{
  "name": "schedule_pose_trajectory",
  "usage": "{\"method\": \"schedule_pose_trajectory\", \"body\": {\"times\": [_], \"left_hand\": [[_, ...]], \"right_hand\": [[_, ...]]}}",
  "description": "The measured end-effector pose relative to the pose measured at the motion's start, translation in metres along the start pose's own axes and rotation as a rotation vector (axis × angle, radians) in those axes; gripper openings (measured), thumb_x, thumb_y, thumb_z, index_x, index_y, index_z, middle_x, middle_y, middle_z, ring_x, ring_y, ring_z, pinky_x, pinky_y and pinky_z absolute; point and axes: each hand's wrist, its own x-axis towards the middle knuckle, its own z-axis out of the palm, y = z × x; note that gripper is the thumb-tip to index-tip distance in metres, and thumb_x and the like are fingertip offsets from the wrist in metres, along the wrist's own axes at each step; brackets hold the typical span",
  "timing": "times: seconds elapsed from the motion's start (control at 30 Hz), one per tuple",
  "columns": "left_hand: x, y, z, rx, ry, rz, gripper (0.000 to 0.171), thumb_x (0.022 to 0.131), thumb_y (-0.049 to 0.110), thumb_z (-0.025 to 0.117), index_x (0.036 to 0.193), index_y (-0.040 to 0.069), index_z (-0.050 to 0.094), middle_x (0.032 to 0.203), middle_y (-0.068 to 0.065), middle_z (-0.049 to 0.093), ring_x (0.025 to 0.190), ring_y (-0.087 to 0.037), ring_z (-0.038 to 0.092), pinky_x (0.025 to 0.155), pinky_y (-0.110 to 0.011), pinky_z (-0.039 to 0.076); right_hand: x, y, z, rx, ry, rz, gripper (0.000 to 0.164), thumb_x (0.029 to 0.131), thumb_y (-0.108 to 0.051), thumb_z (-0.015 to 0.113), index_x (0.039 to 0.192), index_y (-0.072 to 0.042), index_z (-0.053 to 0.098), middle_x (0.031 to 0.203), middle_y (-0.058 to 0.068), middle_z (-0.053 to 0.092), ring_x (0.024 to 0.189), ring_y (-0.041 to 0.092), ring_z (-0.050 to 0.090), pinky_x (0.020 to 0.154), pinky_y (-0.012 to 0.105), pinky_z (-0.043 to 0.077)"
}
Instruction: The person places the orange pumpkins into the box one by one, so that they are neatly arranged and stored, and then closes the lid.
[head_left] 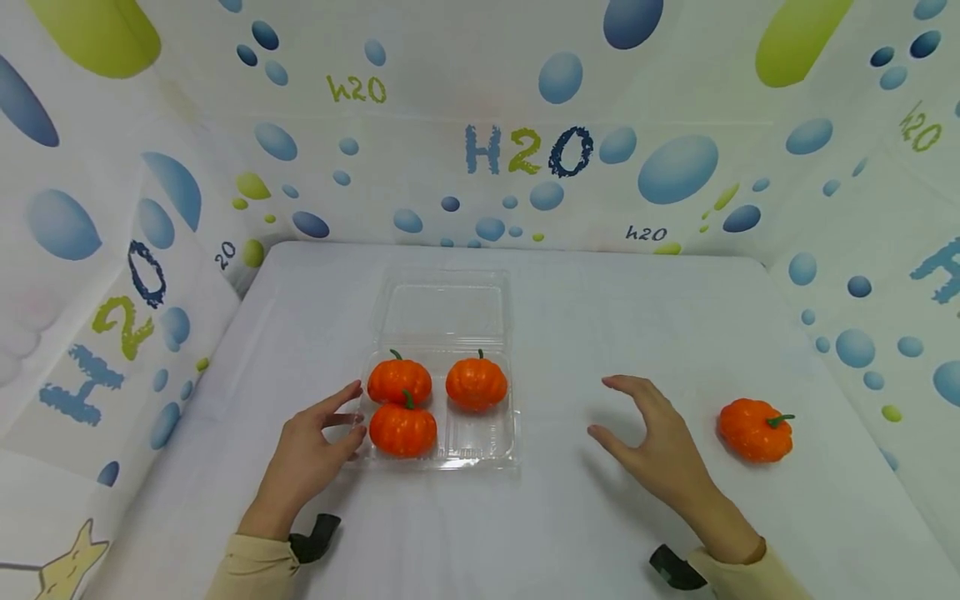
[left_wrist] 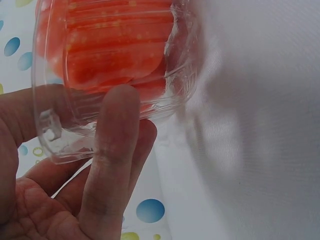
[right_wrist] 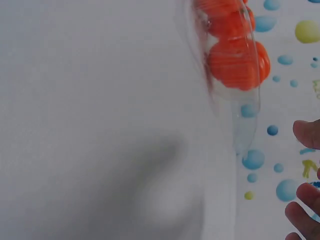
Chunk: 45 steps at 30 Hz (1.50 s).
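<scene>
A clear plastic clamshell container [head_left: 477, 446] stands on the table with its lid [head_left: 442, 310] folded back. Inside it are three small orange pumpkins with green stems: one at the back left [head_left: 399, 382], one at the front left [head_left: 403, 431] and one at the back right [head_left: 477, 384]. My left hand [head_left: 307, 450] holds the container's left side, its thumb [left_wrist: 117, 125] against the clear wall in the left wrist view. My right hand [head_left: 663, 446] hovers over the cloth between the container and a fourth pumpkin [head_left: 755, 430], thumb and fingers spread apart, holding nothing.
White cloth [head_left: 570, 333] covers the table. Patterned sheets [head_left: 420, 167] with blue and green spots stand around its back and sides. Dark wrist-camera parts [head_left: 315, 537] show near both cuffs.
</scene>
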Motion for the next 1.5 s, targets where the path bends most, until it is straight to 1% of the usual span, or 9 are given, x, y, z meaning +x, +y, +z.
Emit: {"method": "schedule_pose_trajectory", "body": {"times": [0.23, 0.37, 0.5, 0.63, 0.7, 0.8, 1.07, 1.3, 1.5], "left_hand": [[0.000, -0.001, 0.001, -0.001, -0.002, -0.001, 0.062, 0.093, 0.003, 0.068, 0.152, 0.006, 0.047, 0.145, -0.016, 0.055, 0.100, -0.029, 0.071, 0.060, -0.025, 0.057], [-0.001, -0.002, 0.001, 0.009, 0.003, 0.003, 0.062, 0.093, 0.002, 0.068, 0.151, 0.006, 0.047, 0.146, -0.015, 0.055, 0.103, -0.030, 0.070, 0.061, -0.024, 0.057], [-0.001, -0.002, 0.002, 0.005, 0.002, 0.005, 0.062, 0.093, 0.002, 0.068, 0.151, 0.005, 0.047, 0.145, -0.016, 0.055, 0.099, -0.029, 0.071, 0.061, -0.024, 0.057], [-0.001, -0.003, 0.002, 0.010, 0.002, 0.003, 0.063, 0.093, 0.002, 0.068, 0.151, 0.005, 0.047, 0.145, -0.016, 0.055, 0.096, -0.027, 0.072, 0.061, -0.024, 0.056], [0.000, -0.003, 0.002, 0.012, 0.003, 0.002, 0.063, 0.093, 0.002, 0.068, 0.151, 0.005, 0.047, 0.145, -0.016, 0.055, 0.095, -0.026, 0.072, 0.061, -0.024, 0.056], [0.000, -0.003, 0.002, 0.009, 0.005, 0.006, 0.062, 0.093, 0.002, 0.068, 0.151, 0.005, 0.047, 0.145, -0.016, 0.054, 0.096, -0.028, 0.072, 0.062, -0.024, 0.057], [0.000, -0.002, 0.001, 0.016, 0.017, 0.026, 0.061, 0.092, 0.002, 0.068, 0.150, 0.005, 0.048, 0.144, -0.016, 0.056, 0.103, -0.031, 0.070, 0.060, -0.024, 0.056], [0.001, -0.002, 0.000, 0.004, 0.010, 0.012, 0.061, 0.093, 0.002, 0.068, 0.151, 0.006, 0.048, 0.145, -0.016, 0.055, 0.100, -0.029, 0.071, 0.062, -0.024, 0.057], [0.001, -0.002, 0.000, 0.013, 0.012, 0.011, 0.061, 0.093, 0.003, 0.068, 0.151, 0.005, 0.048, 0.144, -0.016, 0.055, 0.105, -0.032, 0.069, 0.063, -0.023, 0.057]], "right_hand": [[-0.013, 0.025, -0.021, -0.071, 0.085, 0.107, 0.071, 0.077, -0.021, 0.090, 0.139, -0.010, 0.057, 0.140, 0.009, 0.055, 0.126, 0.033, 0.052, 0.098, 0.062, 0.044], [-0.020, 0.037, -0.034, -0.111, 0.149, 0.179, 0.083, 0.075, -0.019, 0.091, 0.146, -0.009, 0.050, 0.145, 0.015, 0.047, 0.130, 0.038, 0.045, 0.093, 0.065, 0.045], [-0.024, 0.047, -0.047, -0.161, 0.204, 0.233, 0.095, 0.070, -0.018, 0.093, 0.151, -0.006, 0.043, 0.152, 0.021, 0.038, 0.138, 0.043, 0.034, 0.094, 0.071, 0.041], [-0.025, 0.057, -0.061, -0.231, 0.231, 0.300, 0.104, 0.067, -0.023, 0.094, 0.153, -0.002, 0.039, 0.155, 0.025, 0.032, 0.145, 0.046, 0.023, 0.101, 0.077, 0.030], [-0.026, 0.062, -0.067, -0.257, 0.222, 0.351, 0.110, 0.067, -0.028, 0.094, 0.155, -0.001, 0.034, 0.157, 0.026, 0.028, 0.146, 0.048, 0.020, 0.102, 0.077, 0.027], [-0.028, 0.070, -0.077, -0.267, 0.190, 0.438, 0.117, 0.068, -0.034, 0.094, 0.158, -0.001, 0.027, 0.159, 0.027, 0.021, 0.145, 0.051, 0.019, 0.099, 0.078, 0.028], [-0.034, 0.088, -0.098, -0.195, 0.044, 0.605, 0.127, 0.077, -0.046, 0.086, 0.160, 0.002, 0.002, 0.160, 0.036, 0.003, 0.140, 0.062, 0.015, 0.090, 0.081, 0.030], [-0.040, 0.100, -0.102, -0.172, -0.078, 0.690, 0.135, 0.075, -0.053, 0.085, 0.157, 0.006, -0.004, 0.150, 0.046, 0.007, 0.126, 0.066, 0.026, 0.084, 0.080, 0.037], [-0.045, 0.104, -0.101, -0.156, -0.122, 0.716, 0.135, 0.075, -0.054, 0.085, 0.155, 0.011, -0.002, 0.147, 0.048, 0.010, 0.123, 0.066, 0.028, 0.082, 0.078, 0.040]]}}
